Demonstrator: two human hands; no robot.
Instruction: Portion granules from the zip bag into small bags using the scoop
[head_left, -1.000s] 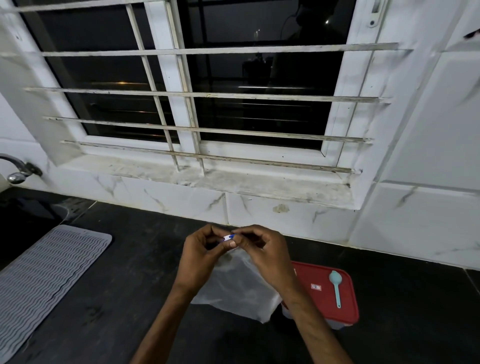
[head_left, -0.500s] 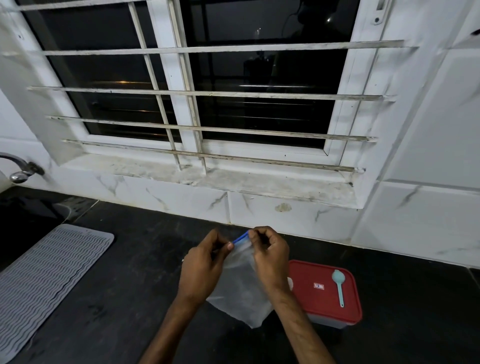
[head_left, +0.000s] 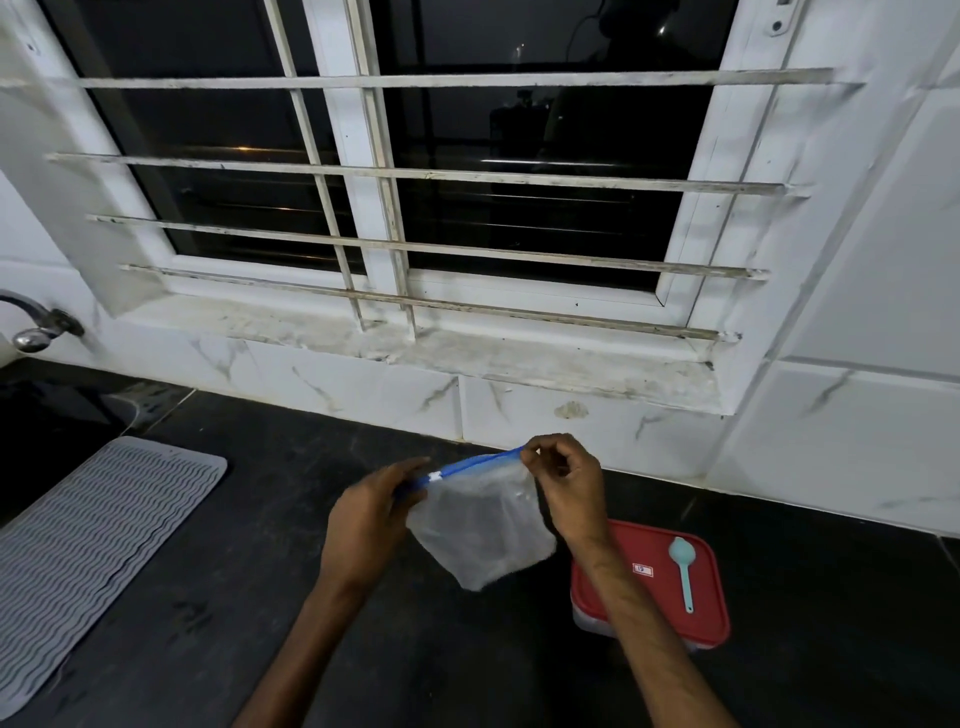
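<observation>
A clear zip bag (head_left: 480, 530) with a blue zip strip along its top hangs above the dark counter between both hands. My left hand (head_left: 371, 514) holds the strip's left end, where a small white slider sits. My right hand (head_left: 569, 483) pinches the strip's right end. The bag's contents look dark and hazy through the plastic. A light blue scoop (head_left: 683, 566) lies on the red lid of a plastic box (head_left: 649, 587) to the right of the bag. No small bags are in view.
A grey ribbed mat (head_left: 88, 545) lies on the left of the black counter (head_left: 218, 649). A metal tap (head_left: 36, 327) and dark sink sit at the far left. A barred window and its white tiled sill (head_left: 467, 353) stand behind.
The hands have moved apart along the zip strip, the left one going left and the right one right, and the strip is now stretched out between them.
</observation>
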